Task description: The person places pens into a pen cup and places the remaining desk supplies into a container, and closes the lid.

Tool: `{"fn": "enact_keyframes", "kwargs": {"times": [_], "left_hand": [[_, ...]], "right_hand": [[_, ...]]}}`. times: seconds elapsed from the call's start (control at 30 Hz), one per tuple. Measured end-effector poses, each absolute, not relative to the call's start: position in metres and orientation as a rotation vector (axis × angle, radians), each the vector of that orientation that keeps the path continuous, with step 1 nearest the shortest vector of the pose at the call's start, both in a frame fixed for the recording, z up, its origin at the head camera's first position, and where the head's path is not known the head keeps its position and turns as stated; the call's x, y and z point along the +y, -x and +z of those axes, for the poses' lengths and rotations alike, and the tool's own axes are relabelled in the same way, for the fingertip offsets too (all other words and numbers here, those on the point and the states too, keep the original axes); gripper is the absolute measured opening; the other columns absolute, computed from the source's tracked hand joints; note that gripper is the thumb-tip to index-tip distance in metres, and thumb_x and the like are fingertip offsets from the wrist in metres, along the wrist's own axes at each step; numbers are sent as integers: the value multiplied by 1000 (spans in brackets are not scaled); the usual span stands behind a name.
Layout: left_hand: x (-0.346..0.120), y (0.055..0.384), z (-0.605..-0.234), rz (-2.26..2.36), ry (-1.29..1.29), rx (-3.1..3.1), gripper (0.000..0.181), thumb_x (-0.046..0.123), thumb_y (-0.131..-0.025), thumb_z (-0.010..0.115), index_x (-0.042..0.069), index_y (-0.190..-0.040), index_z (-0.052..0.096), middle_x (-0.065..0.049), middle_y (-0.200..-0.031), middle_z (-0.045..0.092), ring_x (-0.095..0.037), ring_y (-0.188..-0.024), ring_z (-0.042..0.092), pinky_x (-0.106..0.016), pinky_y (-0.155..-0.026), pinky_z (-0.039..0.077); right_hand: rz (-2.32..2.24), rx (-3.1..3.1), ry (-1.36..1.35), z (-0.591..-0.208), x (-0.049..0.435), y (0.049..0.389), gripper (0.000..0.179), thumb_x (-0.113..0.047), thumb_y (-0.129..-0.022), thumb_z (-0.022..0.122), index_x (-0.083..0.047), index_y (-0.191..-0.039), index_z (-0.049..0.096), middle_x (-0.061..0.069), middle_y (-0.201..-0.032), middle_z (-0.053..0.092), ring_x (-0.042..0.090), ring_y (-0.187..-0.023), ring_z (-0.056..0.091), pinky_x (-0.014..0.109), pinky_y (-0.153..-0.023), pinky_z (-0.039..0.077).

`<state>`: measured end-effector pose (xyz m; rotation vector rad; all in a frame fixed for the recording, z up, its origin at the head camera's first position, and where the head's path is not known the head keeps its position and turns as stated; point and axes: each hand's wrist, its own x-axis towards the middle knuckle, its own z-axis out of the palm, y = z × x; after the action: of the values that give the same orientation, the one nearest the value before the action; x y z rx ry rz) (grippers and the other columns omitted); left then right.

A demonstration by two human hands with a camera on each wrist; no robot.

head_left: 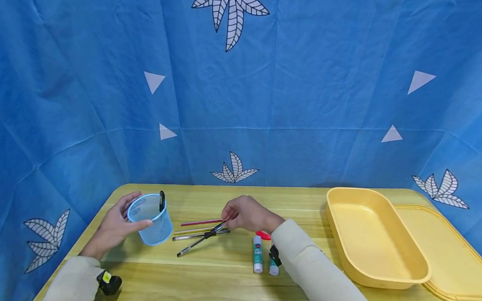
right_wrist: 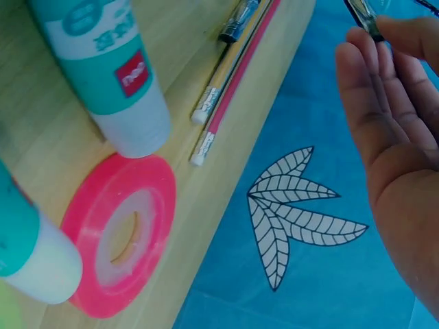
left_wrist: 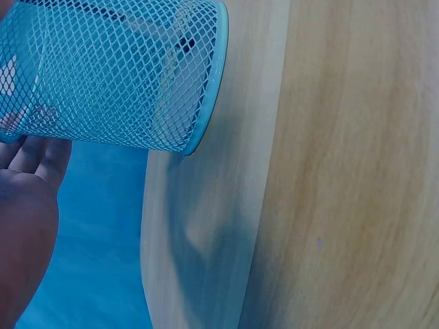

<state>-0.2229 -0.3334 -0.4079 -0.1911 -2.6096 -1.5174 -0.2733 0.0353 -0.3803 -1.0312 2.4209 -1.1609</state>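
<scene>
My left hand grips a light-blue mesh pen cup at the table's left side, thumb near its rim, fingers on the far side. A black-ended item stands inside the cup. In the left wrist view the mesh cup lies sideways across the picture, its shadow falling on the wood. My right hand pinches one end of a clear and black pen, which slants over another pen, a yellow pencil and a red pencil.
Two green-and-white glue sticks, one nearer the middle and one partly behind my right wrist, stand by a red tape roll. Rightward are a yellow tray and its lid. A blue curtain hangs behind.
</scene>
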Motion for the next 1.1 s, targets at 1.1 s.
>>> {"fn": "enact_keyframes", "kwargs": {"times": [1.1], "left_hand": [[-335, 223, -409, -1507, 211, -2607, 92, 16, -84, 82, -2, -154, 25, -25, -152, 38, -39, -133, 42, -4, -91, 35]], "right_hand": [[-1452, 2548, 1010, -338, 19, 275, 8, 0, -90, 71, -3, -97, 70, 4, -94, 72, 12, -86, 67, 25, -80, 55]]}}
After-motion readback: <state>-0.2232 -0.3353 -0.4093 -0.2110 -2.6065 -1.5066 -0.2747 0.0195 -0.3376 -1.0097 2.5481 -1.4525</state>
